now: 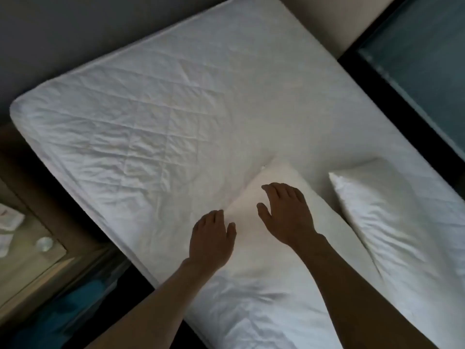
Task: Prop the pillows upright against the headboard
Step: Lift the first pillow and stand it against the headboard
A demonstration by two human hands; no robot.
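Plump white fabric pillow (281, 243) flat on quilted white mattress (156, 117), left hand (211, 238) and right hand (284, 212) spread over it, second white pillow (392, 217) at three o'clock, glass-topped bedside table (27, 238) at nine o'clock, no legible writing.

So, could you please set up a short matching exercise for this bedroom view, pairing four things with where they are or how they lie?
Things:
1. left hand
2. right hand
3. second pillow
4. bedside table

Places or states:
A. lies flat on the mattress, to the right of the near pillow, untouched
B. fingers spread, over the top of the near pillow
C. stands beside the bed at the left edge of the view, with small items on top
D. at the near pillow's left edge

Pairs: 1-D, 2-B, 3-A, 4-C
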